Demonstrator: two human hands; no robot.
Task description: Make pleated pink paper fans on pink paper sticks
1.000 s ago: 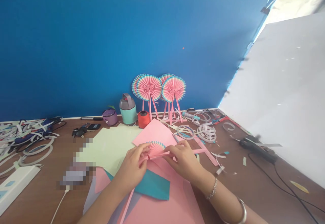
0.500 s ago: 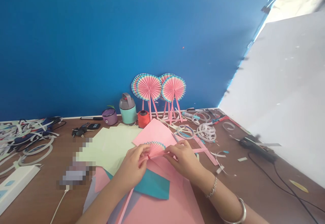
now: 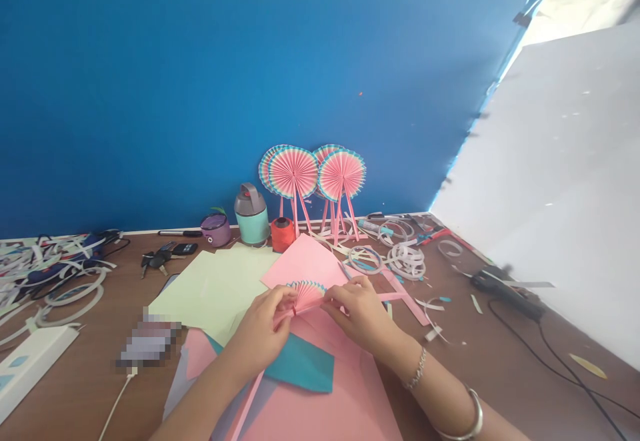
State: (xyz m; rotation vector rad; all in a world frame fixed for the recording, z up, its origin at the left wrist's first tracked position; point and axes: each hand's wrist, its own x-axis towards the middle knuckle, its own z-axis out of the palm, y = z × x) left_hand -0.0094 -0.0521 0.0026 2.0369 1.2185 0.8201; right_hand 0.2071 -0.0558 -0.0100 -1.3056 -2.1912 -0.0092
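A pleated pink paper fan (image 3: 306, 290) with a blue-and-white edge is spread in a half circle between my hands. My left hand (image 3: 267, 321) pinches its left end, and my right hand (image 3: 357, 311) grips the right end. One pink paper strip (image 3: 395, 296) sticks out to the right past my right fingers; another pink strip (image 3: 245, 404) runs down toward me from under my left hand. Beneath the hands lie pink sheets (image 3: 330, 414) and a teal sheet (image 3: 303, 363). My fingertips partly hide the fan's lower edge.
Finished round fans (image 3: 293, 172) stand at the back by a blue board (image 3: 200, 81). Nearby are a teal jar (image 3: 253, 224), a purple pot (image 3: 216, 230) and a red roll (image 3: 283, 234). Paper coils (image 3: 406, 261) lie right, a black glue gun (image 3: 507, 291) farther right, a power strip (image 3: 37, 368) left.
Both hands stay almost in place, still holding the fan. Its spread pleats look slightly lower and flatter than before.
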